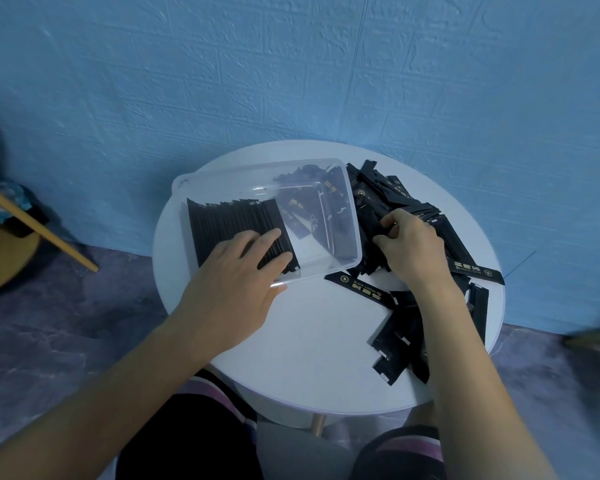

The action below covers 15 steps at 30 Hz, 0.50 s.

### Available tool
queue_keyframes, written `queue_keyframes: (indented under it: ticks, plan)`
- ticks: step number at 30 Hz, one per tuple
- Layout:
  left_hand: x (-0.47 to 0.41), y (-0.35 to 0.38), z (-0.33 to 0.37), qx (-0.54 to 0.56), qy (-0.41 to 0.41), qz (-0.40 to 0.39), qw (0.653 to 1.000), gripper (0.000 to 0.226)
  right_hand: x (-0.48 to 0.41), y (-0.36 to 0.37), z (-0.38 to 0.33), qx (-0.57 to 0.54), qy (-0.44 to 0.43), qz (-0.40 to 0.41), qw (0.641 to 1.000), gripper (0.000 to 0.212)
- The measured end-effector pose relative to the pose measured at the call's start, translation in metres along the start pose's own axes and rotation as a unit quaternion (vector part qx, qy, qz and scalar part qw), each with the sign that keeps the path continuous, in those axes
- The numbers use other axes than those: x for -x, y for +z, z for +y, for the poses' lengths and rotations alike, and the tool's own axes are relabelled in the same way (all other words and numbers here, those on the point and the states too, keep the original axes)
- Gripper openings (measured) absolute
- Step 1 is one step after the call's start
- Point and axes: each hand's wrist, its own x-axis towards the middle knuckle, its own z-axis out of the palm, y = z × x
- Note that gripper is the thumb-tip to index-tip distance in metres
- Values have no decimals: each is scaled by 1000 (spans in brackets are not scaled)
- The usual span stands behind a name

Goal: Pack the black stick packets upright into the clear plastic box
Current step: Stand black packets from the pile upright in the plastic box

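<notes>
Packets (426, 220) heaped right of box (347, 216), beneath right hand (411, 242), grip pinching some; left hand (239, 268), spread, braces packed row (229, 223).

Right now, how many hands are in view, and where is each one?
2. The left hand rests on the packed packets in the clear box. The right hand digs into the loose pile beside it.

The clear plastic box (340, 216) sits open on the counter, its left half filled with a tight row of black stick packets (229, 223) standing on edge. Just right of it, more black packets lie in a loose heap (392, 199), gold print showing.
</notes>
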Motion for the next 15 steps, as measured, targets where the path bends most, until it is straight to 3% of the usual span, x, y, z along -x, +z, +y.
queue_keyframes:
  ticks: [11, 15]
  plan:
    - [0, 1, 0, -6, -1, 1, 1000, 44, 0, 0, 0, 0, 8, -5, 1000, 16]
    - [0, 1, -1, -2, 0, 4, 1000, 44, 0, -2, -1, 13, 17, -27, 999, 23]
